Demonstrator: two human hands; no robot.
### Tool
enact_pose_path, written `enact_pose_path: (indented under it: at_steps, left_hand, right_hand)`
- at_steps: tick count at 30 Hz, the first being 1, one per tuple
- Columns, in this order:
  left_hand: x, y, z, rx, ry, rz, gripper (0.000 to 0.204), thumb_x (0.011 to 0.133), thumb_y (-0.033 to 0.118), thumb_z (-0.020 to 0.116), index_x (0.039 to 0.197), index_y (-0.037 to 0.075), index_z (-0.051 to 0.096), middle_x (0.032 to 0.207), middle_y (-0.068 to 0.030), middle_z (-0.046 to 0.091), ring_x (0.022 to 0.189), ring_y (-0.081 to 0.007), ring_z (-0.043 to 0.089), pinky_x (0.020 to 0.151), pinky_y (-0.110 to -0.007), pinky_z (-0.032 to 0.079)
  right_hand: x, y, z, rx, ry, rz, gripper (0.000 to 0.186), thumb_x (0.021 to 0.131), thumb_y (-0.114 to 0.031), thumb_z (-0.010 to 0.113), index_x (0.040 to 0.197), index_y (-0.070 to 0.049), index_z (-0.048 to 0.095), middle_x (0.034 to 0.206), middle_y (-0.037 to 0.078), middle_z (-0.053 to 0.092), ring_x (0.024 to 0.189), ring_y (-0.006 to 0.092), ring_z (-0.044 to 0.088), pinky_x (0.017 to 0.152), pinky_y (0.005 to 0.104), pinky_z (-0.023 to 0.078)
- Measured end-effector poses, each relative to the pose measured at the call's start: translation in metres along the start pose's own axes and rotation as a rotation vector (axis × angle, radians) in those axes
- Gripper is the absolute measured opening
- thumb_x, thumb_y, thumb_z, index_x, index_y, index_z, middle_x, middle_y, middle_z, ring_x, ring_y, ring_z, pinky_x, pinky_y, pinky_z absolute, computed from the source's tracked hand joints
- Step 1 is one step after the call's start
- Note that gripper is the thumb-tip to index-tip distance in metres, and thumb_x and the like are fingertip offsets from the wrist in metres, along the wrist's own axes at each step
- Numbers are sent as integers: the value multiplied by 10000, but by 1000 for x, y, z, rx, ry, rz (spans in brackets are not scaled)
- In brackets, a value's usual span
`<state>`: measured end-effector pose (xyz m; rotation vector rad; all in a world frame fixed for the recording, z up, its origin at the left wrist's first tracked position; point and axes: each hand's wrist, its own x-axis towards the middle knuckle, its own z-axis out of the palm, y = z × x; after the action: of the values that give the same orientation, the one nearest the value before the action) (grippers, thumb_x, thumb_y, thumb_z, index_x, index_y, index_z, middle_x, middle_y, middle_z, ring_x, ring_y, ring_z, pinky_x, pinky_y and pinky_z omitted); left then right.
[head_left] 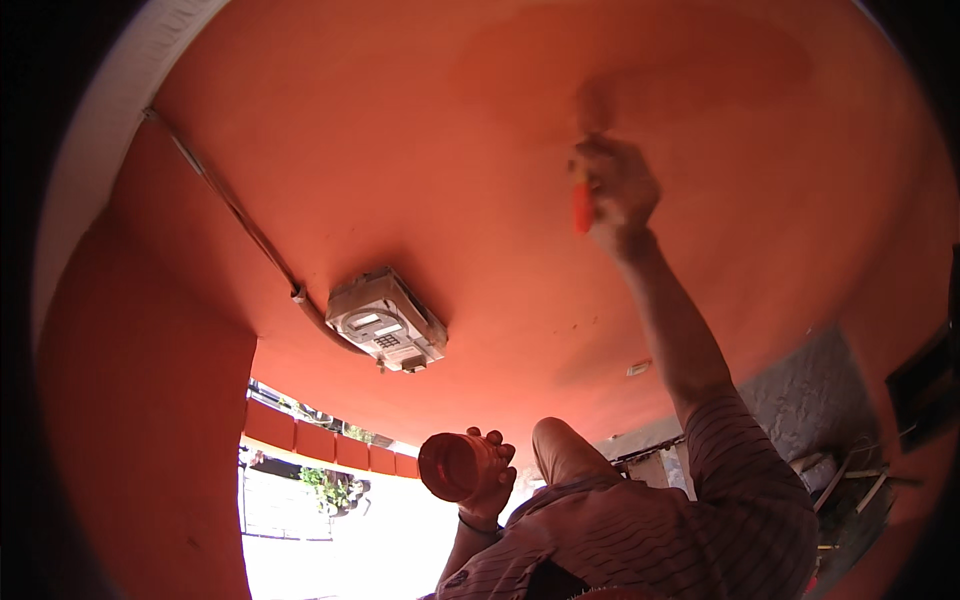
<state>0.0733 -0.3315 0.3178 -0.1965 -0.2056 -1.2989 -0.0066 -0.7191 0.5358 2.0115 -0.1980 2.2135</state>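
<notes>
My right arm stretches up toward the orange wall (500, 250). My right hand (622, 185) is closed round a paintbrush (583, 207) with an orange handle. The brush's far end, blurred by motion, is at the wall, beside a darker, wet-looking patch of orange. Lower down, near my body, my left hand (490, 485) grips a round, open paint container (450, 467) from its right side. Its mouth faces the view and its inside looks reddish-brown. How much paint it holds I cannot tell.
An electricity meter (388, 322) with a keypad juts from the wall at the left, fed by a conduit (225, 200). A small fitting (638, 368) sits lower on the wall. Wooden sticks (850, 480) and other clutter lie at the lower right. A green plant (330, 490) shows in the bright opening.
</notes>
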Motion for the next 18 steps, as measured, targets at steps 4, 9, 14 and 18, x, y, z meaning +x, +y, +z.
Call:
enact_pose_path:
  at_steps: [4,9,14,18]
  left_hand:
    - [-1,-2,-4,-13,-21,16,538,1004,436,657,1437,136,545,1419,-172,523,1320,-357,496,920,-489,552]
    - [-10,2,-7,-13,-27,70,567,992,453,672,1433,121,544,1419,-181,527,1322,-361,504,925,-503,563]
    - [-29,9,-7,-14,-15,171,628,948,446,724,1433,96,532,1401,-170,508,1310,-337,478,950,-495,541]
    - [-34,13,-7,-3,-25,204,627,965,470,689,1438,92,524,1394,-165,505,1266,-321,489,932,-483,546]
  right_hand:
    - [6,-77,39,368,-71,-113,234,846,25,766,1042,-79,692,978,124,734,818,267,731,693,347,602]
    - [11,-44,43,664,46,403,137,913,17,783,1009,-25,695,953,43,730,829,99,687,737,261,561]
    - [17,2,1,505,371,299,124,942,72,723,1028,-8,684,947,39,711,794,62,653,686,220,541]
    - [13,-7,8,350,340,170,267,887,114,725,1102,-42,696,951,56,705,788,104,665,667,259,553]
